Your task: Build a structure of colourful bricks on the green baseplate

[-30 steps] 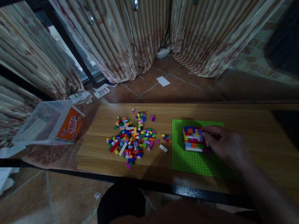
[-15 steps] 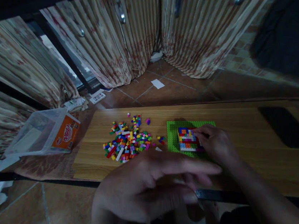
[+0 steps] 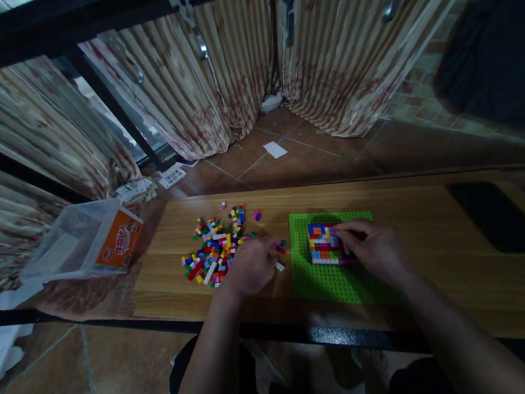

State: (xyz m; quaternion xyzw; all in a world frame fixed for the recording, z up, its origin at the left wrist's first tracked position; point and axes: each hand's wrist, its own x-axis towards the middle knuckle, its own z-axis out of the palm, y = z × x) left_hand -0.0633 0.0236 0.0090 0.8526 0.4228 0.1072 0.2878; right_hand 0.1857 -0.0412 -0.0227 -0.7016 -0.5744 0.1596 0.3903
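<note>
Head view: the left hand (image 3: 255, 262), which half a second ago loomed large across the near edge, has gone forward and down to the loose bricks (image 3: 220, 243), while the right hand (image 3: 376, 247) has stayed at the brick block (image 3: 323, 250).

That block sits on the green baseplate (image 3: 325, 288), toward its twelve o'clock side, its top a patchwork of colours. The right hand reaches it from four o'clock, thumb and fingers drawn nearly together over its three o'clock edge; whether a brick is pinched between them, I cannot tell.

The left hand is at the baseplate's nine o'clock, fingers curled in; its grip is hidden, so I cannot tell if it has hold of anything. Most of the loose bricks spread over the tabletop (image 3: 426, 216) at its ten o'clock. A white brick (image 3: 280, 266) lies just beside it at three o'clock, and a purple brick (image 3: 257, 214) at twelve.

A dark flat slab (image 3: 502, 217) lies well apart from the baseplate at three o'clock. Beyond the loose bricks, at nine o'clock, is a clear container (image 3: 73, 244) with an orange label (image 3: 119, 240).
</note>
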